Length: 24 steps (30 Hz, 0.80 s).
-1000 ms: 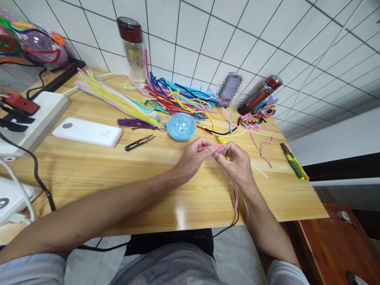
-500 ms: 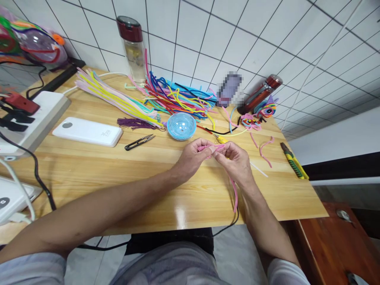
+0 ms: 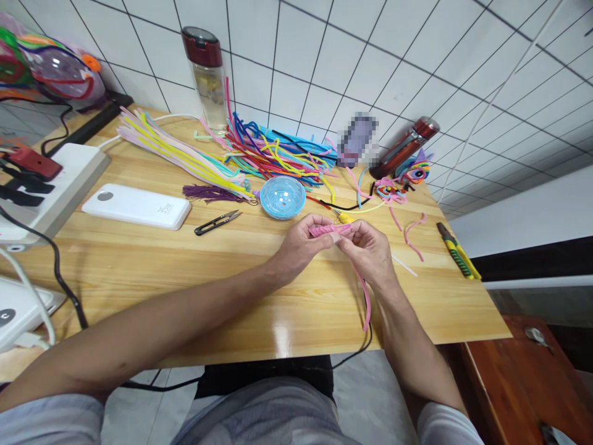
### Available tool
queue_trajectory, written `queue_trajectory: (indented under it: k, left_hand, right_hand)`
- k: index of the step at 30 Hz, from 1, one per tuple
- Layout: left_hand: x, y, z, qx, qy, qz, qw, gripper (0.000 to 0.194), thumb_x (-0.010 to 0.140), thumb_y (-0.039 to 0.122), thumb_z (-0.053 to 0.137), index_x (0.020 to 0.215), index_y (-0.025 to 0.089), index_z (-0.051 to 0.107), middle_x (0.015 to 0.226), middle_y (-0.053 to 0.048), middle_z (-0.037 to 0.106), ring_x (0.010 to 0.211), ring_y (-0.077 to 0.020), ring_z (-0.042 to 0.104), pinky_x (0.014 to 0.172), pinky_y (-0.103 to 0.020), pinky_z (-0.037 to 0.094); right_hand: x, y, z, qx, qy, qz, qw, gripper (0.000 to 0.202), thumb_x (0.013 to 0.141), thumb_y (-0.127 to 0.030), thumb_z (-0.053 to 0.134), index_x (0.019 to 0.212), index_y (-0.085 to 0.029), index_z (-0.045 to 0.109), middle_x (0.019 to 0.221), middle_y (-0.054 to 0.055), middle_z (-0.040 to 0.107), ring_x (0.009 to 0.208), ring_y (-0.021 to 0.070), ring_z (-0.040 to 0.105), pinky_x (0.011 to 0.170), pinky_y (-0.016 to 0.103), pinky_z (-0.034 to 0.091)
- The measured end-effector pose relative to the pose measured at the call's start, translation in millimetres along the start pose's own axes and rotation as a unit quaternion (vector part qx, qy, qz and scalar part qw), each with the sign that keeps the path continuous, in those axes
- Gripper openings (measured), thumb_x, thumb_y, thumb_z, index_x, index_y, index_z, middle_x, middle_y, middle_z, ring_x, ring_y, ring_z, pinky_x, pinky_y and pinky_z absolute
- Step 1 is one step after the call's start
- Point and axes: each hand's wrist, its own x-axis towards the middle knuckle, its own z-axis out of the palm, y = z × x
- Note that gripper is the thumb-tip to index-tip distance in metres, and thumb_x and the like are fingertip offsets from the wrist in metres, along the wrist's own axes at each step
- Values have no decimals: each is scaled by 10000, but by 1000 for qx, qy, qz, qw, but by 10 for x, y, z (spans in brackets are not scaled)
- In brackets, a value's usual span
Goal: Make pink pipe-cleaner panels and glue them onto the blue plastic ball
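Note:
Both my hands are closed on a pink pipe cleaner (image 3: 324,230), part of which is wound into a tight ribbed coil. My left hand (image 3: 303,242) grips the coiled part between thumb and fingers. With its thumb and fingertips, my right hand (image 3: 369,250) pinches the right end. A loose pink tail (image 3: 365,303) hangs below my right palm toward the table's front edge. Just beyond my fingers stands a blue bowl (image 3: 282,198). A yellow-handled tool (image 3: 345,217) lies partly hidden behind my hands.
Thread snips (image 3: 217,222), a white power bank (image 3: 136,206) and purple tassels (image 3: 213,193) lie to the left. Behind are bundles of coloured pipe cleaners (image 3: 278,148) and a glass bottle (image 3: 208,86). Pliers (image 3: 458,250) and a red flask (image 3: 405,148) are on the right.
My left thumb has shifted slightly right and down along the pink coil, baring more of its ribbed side. Both hands keep their hold in nearly the same place.

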Motion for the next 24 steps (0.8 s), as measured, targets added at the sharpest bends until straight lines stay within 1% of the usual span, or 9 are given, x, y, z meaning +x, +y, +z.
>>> queue_trajectory:
  k: [5,10,14,19,22,24]
  left_hand:
    - [8,-43,-12,-5,11,-13,1000,397,701,349,912,961,158,680,849,6,685,778,-114,587,779,-289,468]
    - [12,-45,-25,0,-1,1,1000,348,775,432,870,902,158,697,741,22,642,725,-110,548,766,-290,451]
    - [13,-20,-34,28,3,12,1000,313,797,436,840,865,164,701,715,25,624,698,-111,528,731,-282,435]
    - [17,-5,-38,45,7,19,999,279,804,426,800,857,171,701,724,21,630,682,-110,518,697,-275,422]
    - [15,-2,-32,37,4,13,999,282,792,421,800,855,170,687,701,31,604,671,-107,513,686,-272,416]
    - [11,1,-29,32,2,7,999,287,786,419,807,855,171,680,695,37,591,671,-104,510,689,-272,416]
  right_hand:
    - [10,21,-12,9,3,7,1000,388,718,-471,956,763,-239,648,687,-13,708,608,136,589,607,280,480]
    - [-6,53,-11,-25,14,-12,1000,298,781,-414,884,773,-238,644,726,-4,724,638,141,609,649,296,494]
    - [-16,45,1,-55,12,-15,998,257,793,-374,850,765,-236,635,715,-12,707,636,135,589,648,291,481]
    - [-17,36,19,-25,-6,-6,1000,242,781,-360,857,783,-232,652,705,-24,689,625,127,572,631,278,465]
    - [-13,41,23,-10,-16,0,1000,232,769,-351,874,797,-229,679,676,-36,665,598,118,540,599,264,445]
    - [-7,41,24,-6,-22,6,1000,236,759,-357,885,784,-228,688,677,-28,673,603,124,546,591,263,448]
